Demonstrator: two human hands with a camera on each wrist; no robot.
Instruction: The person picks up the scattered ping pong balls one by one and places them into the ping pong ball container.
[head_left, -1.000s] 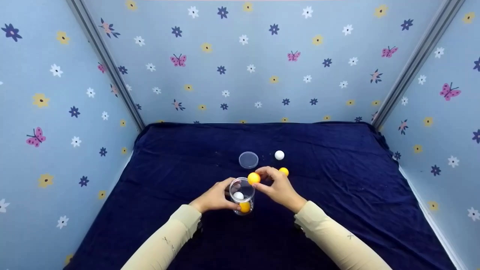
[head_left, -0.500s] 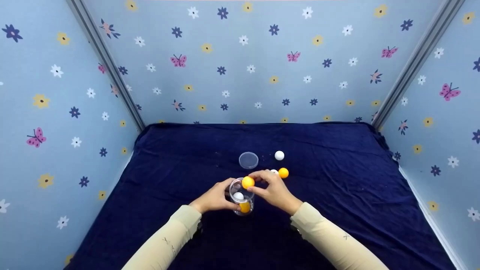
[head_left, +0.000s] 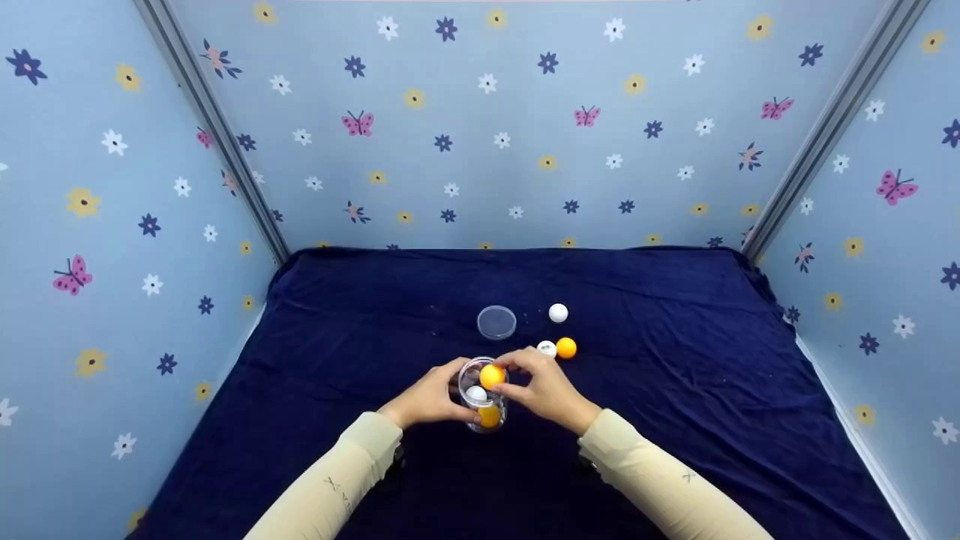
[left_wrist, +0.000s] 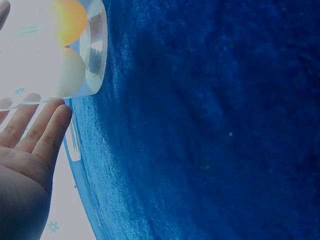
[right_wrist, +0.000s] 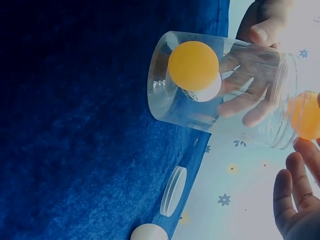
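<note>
My left hand [head_left: 429, 395] grips a clear plastic jar [right_wrist: 200, 117] around its side, thumb in front and fingers behind. Inside, at the jar's bottom, lie an orange ping-pong ball [right_wrist: 192, 65] and a white ping-pong ball [left_wrist: 72, 75]. Between thumb and fingertips, my right hand [head_left: 551, 390] pinches another orange ping-pong ball [head_left: 492, 376] at the jar's open mouth. In the right wrist view this held ball [right_wrist: 306, 116] overlaps the jar's rim, partly cut off by the frame edge.
A clear round lid [head_left: 496, 322] lies beyond the jar on the dark blue cloth [head_left: 675, 322]. To its right are a white ball [head_left: 558, 313], a second white ball [head_left: 546, 349] with print and an orange ball [head_left: 566, 348]. Patterned walls [head_left: 495, 112] enclose the back and sides.
My right hand has moved left and toward me, carrying the orange ping-pong ball from beside the rim to over the jar's mouth. The printed white ball has come into view. My left hand stays put.
</note>
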